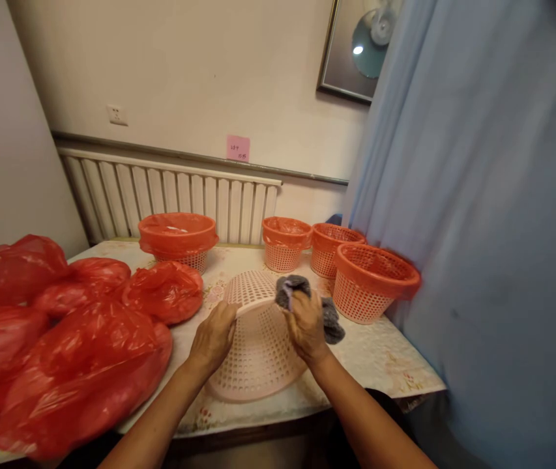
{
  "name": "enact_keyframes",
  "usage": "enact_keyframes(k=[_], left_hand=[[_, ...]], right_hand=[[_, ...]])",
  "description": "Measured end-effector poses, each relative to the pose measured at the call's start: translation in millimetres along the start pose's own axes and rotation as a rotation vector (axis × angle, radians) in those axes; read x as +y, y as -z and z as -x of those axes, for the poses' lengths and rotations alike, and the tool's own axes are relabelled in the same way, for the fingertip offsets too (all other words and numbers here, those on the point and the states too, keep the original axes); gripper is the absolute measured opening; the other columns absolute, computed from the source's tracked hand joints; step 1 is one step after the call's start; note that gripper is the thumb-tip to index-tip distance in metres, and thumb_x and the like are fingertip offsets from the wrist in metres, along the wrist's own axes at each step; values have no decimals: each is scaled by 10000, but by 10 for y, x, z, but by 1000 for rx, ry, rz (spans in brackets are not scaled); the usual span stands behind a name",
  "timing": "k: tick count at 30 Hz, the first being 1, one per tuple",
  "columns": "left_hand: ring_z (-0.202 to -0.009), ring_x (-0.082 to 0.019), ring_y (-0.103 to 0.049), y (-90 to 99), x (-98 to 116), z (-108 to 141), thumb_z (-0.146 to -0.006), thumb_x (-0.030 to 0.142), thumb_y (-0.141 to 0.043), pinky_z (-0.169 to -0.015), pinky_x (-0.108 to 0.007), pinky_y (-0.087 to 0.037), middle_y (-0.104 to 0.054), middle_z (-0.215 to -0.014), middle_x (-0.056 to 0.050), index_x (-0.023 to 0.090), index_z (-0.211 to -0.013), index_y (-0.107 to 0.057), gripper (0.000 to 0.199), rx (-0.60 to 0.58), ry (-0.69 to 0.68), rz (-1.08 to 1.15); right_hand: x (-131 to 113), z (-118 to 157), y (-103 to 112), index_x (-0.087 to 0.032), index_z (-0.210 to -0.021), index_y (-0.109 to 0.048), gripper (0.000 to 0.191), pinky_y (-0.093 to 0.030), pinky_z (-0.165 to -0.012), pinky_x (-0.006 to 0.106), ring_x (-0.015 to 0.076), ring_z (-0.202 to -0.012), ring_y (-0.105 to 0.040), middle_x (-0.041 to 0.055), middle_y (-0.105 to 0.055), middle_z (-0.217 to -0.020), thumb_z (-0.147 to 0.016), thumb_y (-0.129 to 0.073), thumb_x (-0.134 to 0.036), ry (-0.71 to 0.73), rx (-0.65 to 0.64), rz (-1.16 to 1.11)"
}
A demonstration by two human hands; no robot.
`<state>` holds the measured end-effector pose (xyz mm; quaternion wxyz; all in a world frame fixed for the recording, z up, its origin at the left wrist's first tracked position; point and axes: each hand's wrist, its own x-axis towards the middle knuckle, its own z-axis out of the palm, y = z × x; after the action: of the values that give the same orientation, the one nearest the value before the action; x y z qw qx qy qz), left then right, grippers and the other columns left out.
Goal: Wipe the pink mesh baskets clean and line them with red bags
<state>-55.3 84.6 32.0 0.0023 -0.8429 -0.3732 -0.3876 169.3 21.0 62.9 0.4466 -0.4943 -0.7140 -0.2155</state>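
A pale pink perforated basket (263, 355) lies tipped on its side on the flowered tablecloth, close to the front edge. My left hand (215, 333) grips its rim on the left, fingers closed round it. On the right, my right hand (306, 322) is closed on a dark grey cloth (293, 286), which touches the basket's rim. Part of the cloth hangs out on the right side of that hand. The fingertips of my right hand are partly hidden by the cloth.
Several baskets lined with red bags stand behind, such as one at back left (178, 236) and one at right (373, 280). Filled red plastic bags (87, 365) cover the table's left side. A blue curtain (473, 195) hangs at right; a radiator (170, 195) is behind.
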Motion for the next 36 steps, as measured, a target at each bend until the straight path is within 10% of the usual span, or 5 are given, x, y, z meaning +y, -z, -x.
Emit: enact_keyframes(k=[7, 14, 21, 36], left_hand=[[-935, -237, -605, -62, -17, 5, -846, 150, -429, -783, -366, -508, -602, -945, -74, 190, -1085, -520, 259, 64, 31, 27], [-974, -257, -609, -110, -43, 19, -887, 178, -392, -798, -388, -517, -614, -1035, -125, 154, -1144, -506, 282, 77, 22, 22], [-898, -244, -575, -76, 9, 19, -895, 143, -372, -725, -352, -498, -575, -953, -98, 172, -1046, -559, 241, 24, -25, -33], [-861, -218, -533, -35, 70, 49, -914, 168, -389, -727, -319, -471, -503, -895, -47, 211, -1038, -545, 204, -23, -1, -52]], right_hand=[[-576, -312, -46, -200, -864, -635, 183, -314, -893, 419, 267, -1084, -449, 36, -642, -883, -912, -559, -360, 381, -183, 8], [-560, -464, -108, -215, -871, -614, 132, -272, -685, 366, 204, -821, -433, 42, -595, -857, -936, -499, -220, 404, -209, 250], [-354, -549, -75, -205, -887, -603, 273, -281, -693, 373, 216, -804, -433, 46, -601, -835, -960, -457, -424, 485, -293, 285], [753, 468, -166, -213, -755, -525, 317, -391, -749, 354, 213, -762, -466, 31, -524, -743, -970, -393, -405, -126, 84, 167]])
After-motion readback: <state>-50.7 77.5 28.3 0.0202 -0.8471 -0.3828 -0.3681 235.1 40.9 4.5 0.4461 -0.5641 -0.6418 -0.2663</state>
